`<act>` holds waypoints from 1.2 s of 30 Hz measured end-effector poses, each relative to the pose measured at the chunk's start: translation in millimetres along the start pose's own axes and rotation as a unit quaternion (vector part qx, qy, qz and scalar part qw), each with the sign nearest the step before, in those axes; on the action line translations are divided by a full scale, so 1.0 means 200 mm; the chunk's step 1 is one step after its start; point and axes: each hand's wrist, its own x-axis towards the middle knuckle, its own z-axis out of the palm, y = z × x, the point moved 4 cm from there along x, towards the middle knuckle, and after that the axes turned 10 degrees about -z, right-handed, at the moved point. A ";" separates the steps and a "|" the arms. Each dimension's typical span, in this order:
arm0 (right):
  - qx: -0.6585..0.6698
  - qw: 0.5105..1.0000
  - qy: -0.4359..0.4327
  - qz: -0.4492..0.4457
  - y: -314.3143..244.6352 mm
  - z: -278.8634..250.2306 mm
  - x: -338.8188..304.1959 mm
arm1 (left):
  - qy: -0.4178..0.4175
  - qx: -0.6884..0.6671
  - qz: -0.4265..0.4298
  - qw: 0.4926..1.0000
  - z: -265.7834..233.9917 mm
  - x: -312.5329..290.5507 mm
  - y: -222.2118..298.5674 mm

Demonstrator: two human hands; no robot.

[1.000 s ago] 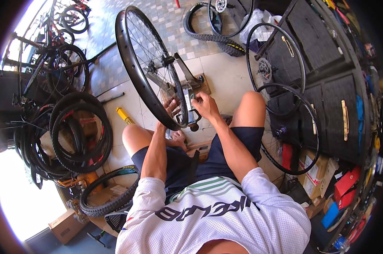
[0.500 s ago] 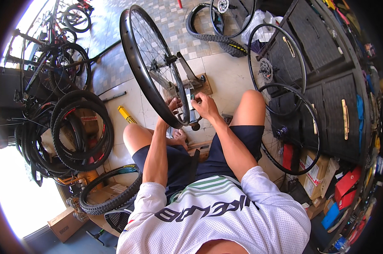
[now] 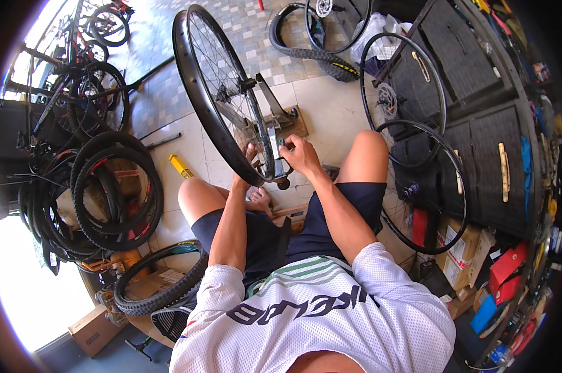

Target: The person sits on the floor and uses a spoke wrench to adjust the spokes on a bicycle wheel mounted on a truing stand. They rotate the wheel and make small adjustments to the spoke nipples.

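Standing upright in a stand on the tiled floor, the bicycle wheel looks mid-adjustment. Left hand curls around its lower rim; right hand pinches something small there. Next likely needs a slow, steady turn.

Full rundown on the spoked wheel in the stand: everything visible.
The bicycle wheel has a deep black rim, thin metal spokes, a small dark hub and no tyre. It stands upright, its axle held between the arms of a grey metal truing stand on a wooden base on the tiled floor. The left hand touches its lower rim; the right hand is at the stand beside it.
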 end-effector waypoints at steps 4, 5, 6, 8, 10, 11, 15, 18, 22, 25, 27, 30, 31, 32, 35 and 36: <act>-0.006 1.000 0.006 -0.003 0.02 -0.01 0.00 | -0.043 -0.006 0.009 0.999 0.03 -0.03 0.05; -0.012 1.000 0.001 -0.001 0.03 0.00 -0.01 | -0.057 0.002 0.012 0.998 0.05 -0.05 0.07; -0.017 1.000 -0.005 -0.002 0.02 0.00 -0.01 | -0.039 0.016 0.018 0.999 0.05 -0.05 0.08; -0.021 1.000 -0.014 -0.002 0.02 0.01 0.00 | -0.034 0.003 0.004 0.999 0.05 -0.06 0.10; -0.020 1.000 -0.018 -0.001 0.01 0.02 0.00 | -0.028 0.000 -0.003 1.000 0.03 -0.06 0.10; -0.021 1.000 -0.020 -0.001 0.01 0.02 0.00 | -0.024 0.004 -0.003 1.000 0.03 -0.06 0.10; -0.020 1.000 -0.022 -0.008 0.00 0.03 0.00 | -0.012 0.038 -0.008 0.999 0.01 -0.06 0.13; -0.013 1.000 -0.006 -0.020 0.01 0.02 0.00 | -0.037 0.049 -0.016 0.998 0.03 -0.09 0.16; -0.014 1.000 0.005 -0.017 0.04 0.02 -0.01 | -0.060 -0.042 -0.050 0.996 0.02 -0.16 0.22; -0.012 1.000 -0.003 -0.026 0.02 0.03 0.00 | -0.021 -0.101 -0.015 0.995 -0.08 -0.12 0.18; -0.011 1.000 -0.009 -0.023 0.02 0.03 -0.01 | 0.001 -0.028 -0.024 0.999 -0.05 -0.10 0.14; -0.021 0.999 -0.022 -0.011 0.02 0.03 -0.02 | 0.022 0.037 -0.032 0.999 0.04 -0.09 0.11; -0.025 0.999 -0.028 -0.006 0.01 0.03 -0.02 | 0.006 0.011 -0.032 0.999 0.05 -0.09 0.11; -0.028 0.999 -0.026 -0.007 0.00 0.03 -0.01 | -0.009 -0.014 -0.033 0.999 0.04 -0.08 0.11; -0.033 0.999 -0.018 -0.001 0.05 0.02 -0.02 | -0.025 -0.053 -0.049 0.997 0.08 -0.08 0.11; -0.031 0.999 -0.020 -0.001 0.04 0.02 -0.01 | -0.022 -0.055 -0.053 0.997 0.08 -0.08 0.11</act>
